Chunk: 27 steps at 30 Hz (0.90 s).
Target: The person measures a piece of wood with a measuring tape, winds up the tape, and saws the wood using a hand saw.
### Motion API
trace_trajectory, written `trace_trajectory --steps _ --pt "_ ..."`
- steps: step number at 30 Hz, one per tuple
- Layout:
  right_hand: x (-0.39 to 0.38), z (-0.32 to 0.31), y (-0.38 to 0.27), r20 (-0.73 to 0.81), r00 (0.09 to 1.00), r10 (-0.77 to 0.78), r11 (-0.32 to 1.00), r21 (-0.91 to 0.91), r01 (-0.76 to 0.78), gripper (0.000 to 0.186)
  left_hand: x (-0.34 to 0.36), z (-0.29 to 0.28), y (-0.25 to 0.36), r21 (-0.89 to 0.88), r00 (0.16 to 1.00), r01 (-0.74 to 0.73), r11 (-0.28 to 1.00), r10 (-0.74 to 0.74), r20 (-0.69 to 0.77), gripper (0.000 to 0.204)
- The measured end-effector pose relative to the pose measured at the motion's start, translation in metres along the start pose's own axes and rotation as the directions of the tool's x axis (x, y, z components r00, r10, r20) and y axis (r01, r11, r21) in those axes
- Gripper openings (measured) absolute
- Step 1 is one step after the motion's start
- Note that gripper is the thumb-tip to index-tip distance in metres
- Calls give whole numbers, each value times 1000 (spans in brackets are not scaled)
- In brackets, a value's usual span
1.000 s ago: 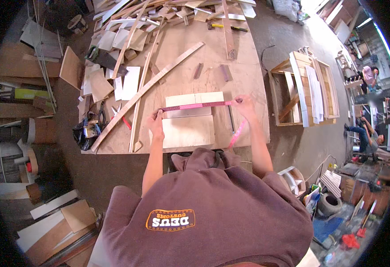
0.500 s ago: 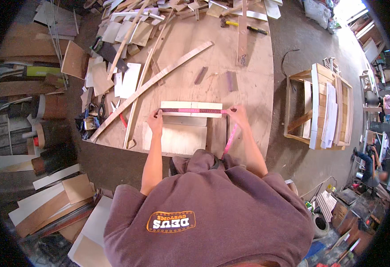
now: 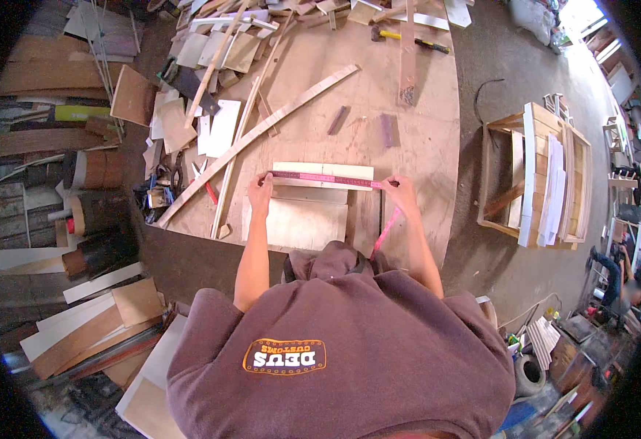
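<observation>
My left hand [image 3: 260,186] pinches one end of a pink-and-black measuring tape [image 3: 319,178], stretched across a narrow pale board [image 3: 320,167]. My right hand [image 3: 399,189] is closed on the tape beyond the board's right end, and a loose pink length dangles below it. A wider pale board [image 3: 295,223] lies beneath, nearer my body. Beside it, at the right, is a thin dark bar [image 3: 381,223], partly hidden by the tape and my hand.
The plywood worktop [image 3: 430,146] carries piled offcuts [image 3: 218,51], long battens [image 3: 255,135], a hammer [image 3: 408,40] and two small dark blocks [image 3: 338,119]. A wooden frame [image 3: 533,175] stands on the floor at right; a co-worker [image 3: 617,274] is at the far right edge.
The whole view has shifted and turned slightly, moving the worktop and frame in the picture. Both hands still grip the tape over the board, with little visible movement relative to it.
</observation>
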State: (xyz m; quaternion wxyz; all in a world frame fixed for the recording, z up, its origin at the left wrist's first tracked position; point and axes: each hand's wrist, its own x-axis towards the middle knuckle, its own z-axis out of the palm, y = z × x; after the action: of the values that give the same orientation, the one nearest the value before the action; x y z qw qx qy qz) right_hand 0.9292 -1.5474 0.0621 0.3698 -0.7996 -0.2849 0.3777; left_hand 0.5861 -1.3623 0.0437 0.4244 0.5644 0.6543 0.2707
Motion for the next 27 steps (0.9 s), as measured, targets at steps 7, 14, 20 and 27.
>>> trace_trajectory --steps 7,14,20,27 --pt "-60 26 -6 71 997 -36 999 -1 36 21 32 -20 16 -56 986 -157 986 160 39 28" --pt "-117 59 -17 199 975 98 907 -422 -5 48 48 -21 50 -64 940 -178 982 189 283 27" --pt "-138 114 -51 102 955 279 668 -735 -117 49 72 -25 46 34 847 -392 919 346 404 22" --pt "-153 174 -52 -157 974 163 818 -531 -223 40 80 -32 44 60 786 -517 854 445 430 23"
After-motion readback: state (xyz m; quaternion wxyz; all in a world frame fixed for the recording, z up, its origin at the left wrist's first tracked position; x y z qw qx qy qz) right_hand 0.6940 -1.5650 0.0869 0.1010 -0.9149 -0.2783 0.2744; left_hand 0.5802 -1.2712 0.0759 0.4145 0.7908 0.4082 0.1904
